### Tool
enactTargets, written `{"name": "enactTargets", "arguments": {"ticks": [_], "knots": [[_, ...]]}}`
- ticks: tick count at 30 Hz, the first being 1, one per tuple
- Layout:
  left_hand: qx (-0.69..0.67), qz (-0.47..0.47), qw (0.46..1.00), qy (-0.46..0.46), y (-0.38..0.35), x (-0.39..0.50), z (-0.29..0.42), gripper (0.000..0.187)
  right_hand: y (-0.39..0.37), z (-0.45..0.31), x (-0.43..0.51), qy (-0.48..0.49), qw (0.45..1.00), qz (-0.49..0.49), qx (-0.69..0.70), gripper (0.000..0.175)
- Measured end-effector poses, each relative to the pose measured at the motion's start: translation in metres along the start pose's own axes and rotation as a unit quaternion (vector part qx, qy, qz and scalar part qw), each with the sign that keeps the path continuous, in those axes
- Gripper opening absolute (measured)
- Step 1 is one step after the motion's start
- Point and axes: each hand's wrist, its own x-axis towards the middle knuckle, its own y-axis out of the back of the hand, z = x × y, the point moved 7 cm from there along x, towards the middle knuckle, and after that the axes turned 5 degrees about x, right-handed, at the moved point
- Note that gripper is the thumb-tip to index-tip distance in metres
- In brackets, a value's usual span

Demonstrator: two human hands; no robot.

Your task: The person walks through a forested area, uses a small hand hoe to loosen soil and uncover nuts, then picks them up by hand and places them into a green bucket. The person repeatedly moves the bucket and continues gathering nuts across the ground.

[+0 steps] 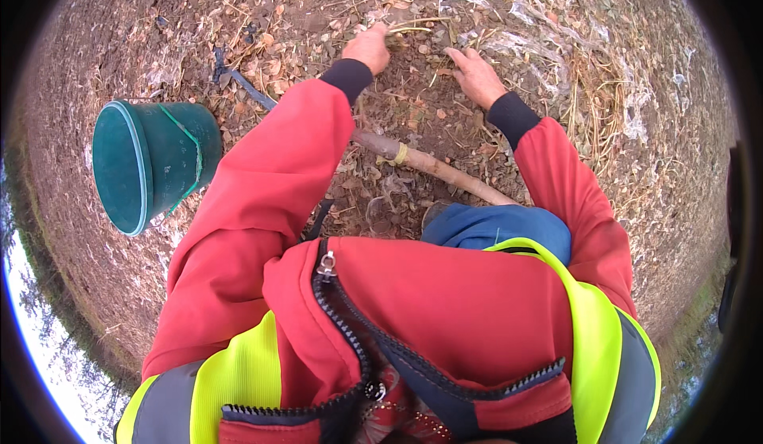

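My left hand (366,49) is low over the soil with its fingers curled round dry stalks (411,27), whose pale ends stick out to the right. Off to its right, my right hand (475,77) points at the ground, thumb and fingers apart, with nothing visible in it. Between my forearms and my knee lies a wooden tool handle (441,167) with a yellow tie around it. My left sleeve hides its far end. Past that sleeve a bluish-grey strip (253,89) runs roughly in line with the handle; whether the two join, I cannot tell.
A green plastic bucket (173,152) lies tipped to my left, its mouth facing outward. Torn clear plastic film (524,45) and dry plant stems (584,104) are strewn at the right. Dead leaves cover the brown soil. My bent knee in blue trousers (501,226) is below the handle.
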Motion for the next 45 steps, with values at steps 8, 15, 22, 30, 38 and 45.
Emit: {"name": "enactTargets", "arguments": {"ticks": [8,15,22,30,38,45], "knots": [[0.015,0.095,0.995,-0.005,0.116,-0.056,-0.068,0.083,0.029,-0.046,0.027,-0.059,0.949,0.166,0.261,0.009],[-0.794,-0.214,0.553,0.129,0.019,-0.085,0.059,0.029,0.096,-0.068,0.011,0.124,0.948,0.178,0.235,0.061],[-0.655,-0.247,0.695,0.163,0.025,-0.115,0.063,0.012,0.153,0.212,-0.164,-0.523,0.824,0.213,-0.037,0.1],[-0.61,-0.276,0.72,0.184,0.048,-0.174,0.019,0.006,0.117,0.273,-0.403,-0.538,0.81,0.235,0.007,0.059],[-0.614,-0.272,0.723,0.161,0.027,-0.179,0.001,0.015,0.009,0.227,-0.661,-0.598,0.706,0.311,0.218,0.039],[-0.566,-0.287,0.768,0.089,0.043,-0.175,0.017,0.03,0.012,0.207,-0.728,-0.87,0.451,0.194,0.044,0.04]]}}
